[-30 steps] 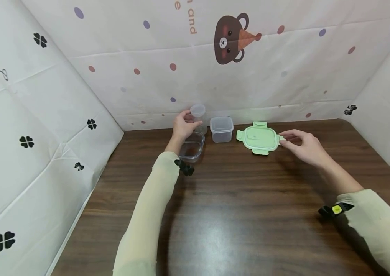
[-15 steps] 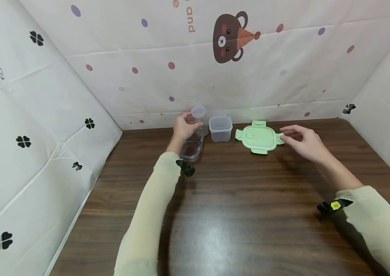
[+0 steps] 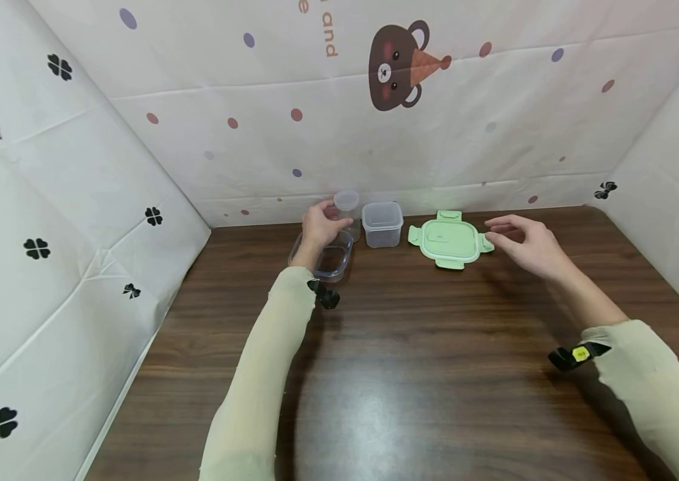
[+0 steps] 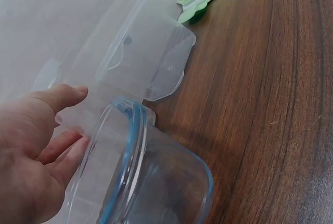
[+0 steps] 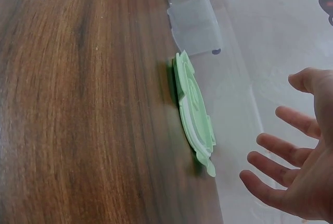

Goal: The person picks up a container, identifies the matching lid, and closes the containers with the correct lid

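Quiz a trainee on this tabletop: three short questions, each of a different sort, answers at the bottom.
1. Multiple choice. The right hand is:
A) clenched into a fist
B) open, holding nothing
C) out of view in the head picture

2. True or false. The green lid is in the left hand.

3. Short answer. In the head view, which thing stands between the lid and the tall clear jar that the left hand grips?

Key
1. B
2. False; the lid lies on the table.
3. The square clear container.
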A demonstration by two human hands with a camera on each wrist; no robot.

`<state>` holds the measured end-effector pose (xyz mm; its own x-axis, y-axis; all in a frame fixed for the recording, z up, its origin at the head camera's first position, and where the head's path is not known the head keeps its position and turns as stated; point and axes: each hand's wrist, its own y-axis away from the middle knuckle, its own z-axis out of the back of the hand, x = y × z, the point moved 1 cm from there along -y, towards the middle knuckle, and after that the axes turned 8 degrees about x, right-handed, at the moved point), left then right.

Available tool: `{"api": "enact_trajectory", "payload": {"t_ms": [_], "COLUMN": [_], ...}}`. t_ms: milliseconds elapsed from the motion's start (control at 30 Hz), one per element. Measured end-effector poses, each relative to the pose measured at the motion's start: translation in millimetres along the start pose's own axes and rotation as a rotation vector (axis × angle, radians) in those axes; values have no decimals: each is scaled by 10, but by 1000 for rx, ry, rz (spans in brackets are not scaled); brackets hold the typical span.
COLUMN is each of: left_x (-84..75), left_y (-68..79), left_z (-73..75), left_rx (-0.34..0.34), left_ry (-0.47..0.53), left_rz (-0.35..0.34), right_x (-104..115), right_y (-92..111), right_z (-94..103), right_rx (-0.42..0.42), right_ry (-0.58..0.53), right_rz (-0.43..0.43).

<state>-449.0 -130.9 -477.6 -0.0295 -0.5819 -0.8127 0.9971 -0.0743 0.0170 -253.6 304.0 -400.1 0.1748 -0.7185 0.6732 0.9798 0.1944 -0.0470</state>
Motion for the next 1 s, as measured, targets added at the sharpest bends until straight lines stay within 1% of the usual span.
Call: {"api": "enact_trajectory", "payload": {"t_ms": [33, 67, 133, 167, 200, 267, 300, 333, 533, 600, 633, 767, 833, 867, 1000], "left_x": [-43, -52, 48, 128, 132, 120, 91, 2, -605, -653, -593, -573, -587, -666, -678], "left_y": [30, 19, -90, -149, -145, -131, -99, -3, 654, 714, 678, 694, 735, 810, 867], "left_z": [2, -13, -46, -61, -50, -46, -38, -8, 159, 167, 160, 170, 174, 185, 199], "left_rx": [1, 1, -14, -19, -6, -9, -10, -4, 12, 7, -3, -4, -9, -3, 2], "left_ry": [-19, -45, -72, -76, -80, -89, -88, -79, -19, -14, -3, 13, 20, 15, 20], "left_rz": [18, 41, 38, 19, 21, 15, 14, 18, 24, 22, 9, -1, -19, -15, -63], "right_x": [2, 3, 3, 3, 2, 1, 2, 3, 19, 17, 15, 3, -6, -10, -25], "right_y": [1, 1, 1, 0, -1, -5, -7, -10, -24, -29, -32, -53, -64, -67, -79], "right_z": [4, 8, 12, 14, 15, 14, 14, 13, 5, 0, -2, -6, -10, -13, -32], "right_rx": [-1, -3, -6, -6, -6, -8, -8, -8, -7, -6, -6, -8, -5, -4, -2], "right_ry": [-1, -2, -5, -7, -8, -8, -8, -8, -15, -16, -17, -12, -12, -13, -17], "right_rz": [3, 6, 12, 14, 17, 20, 22, 23, 30, 30, 29, 17, 10, 8, -2]}}
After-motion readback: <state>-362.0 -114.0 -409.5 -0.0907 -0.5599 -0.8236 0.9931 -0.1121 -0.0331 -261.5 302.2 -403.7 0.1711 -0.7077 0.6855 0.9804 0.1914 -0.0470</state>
